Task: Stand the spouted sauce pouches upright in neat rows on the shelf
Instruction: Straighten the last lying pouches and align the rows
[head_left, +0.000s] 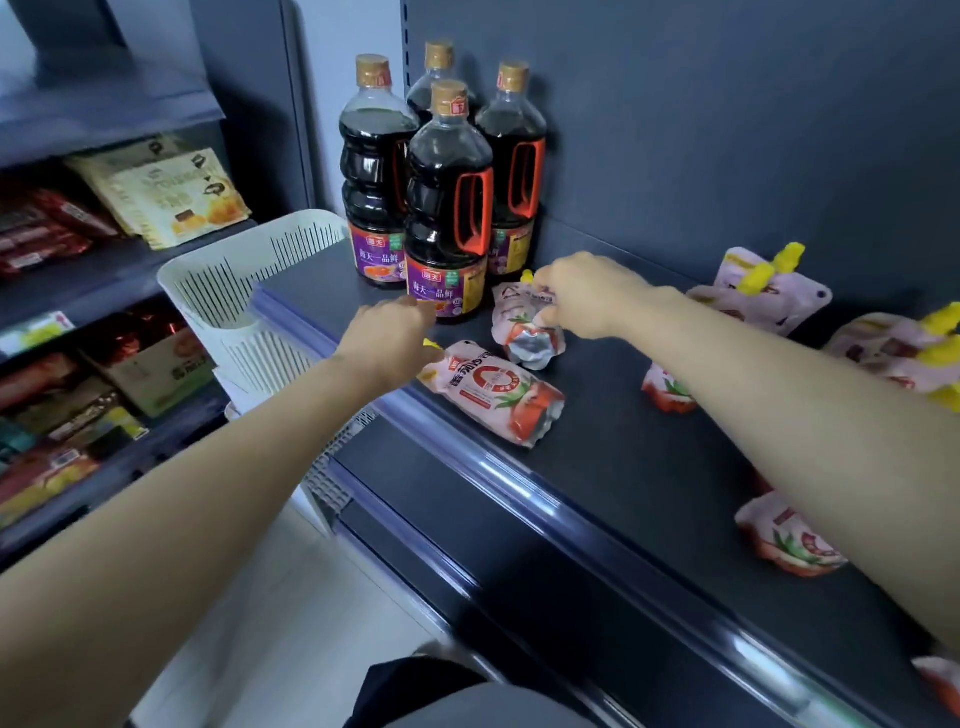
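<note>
Gripping tipped sauce pouch (527, 327) with right hand (587, 296); left hand (389, 338) at flat sauce pouch (491, 397), grip unclear. Next: standing both upright.

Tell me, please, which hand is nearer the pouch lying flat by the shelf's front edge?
Left. The left hand is right at the spout end of the flat pouch; the right hand is farther back, gripping a second pouch beside the dark bottles.

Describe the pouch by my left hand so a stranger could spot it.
Find the four soy sauce bottles at the back left of the shelf. Just before them, the right hand grips the rear pouch. Yours is the front pouch nearer the edge, lying flat, label up, by the left hand.
</note>
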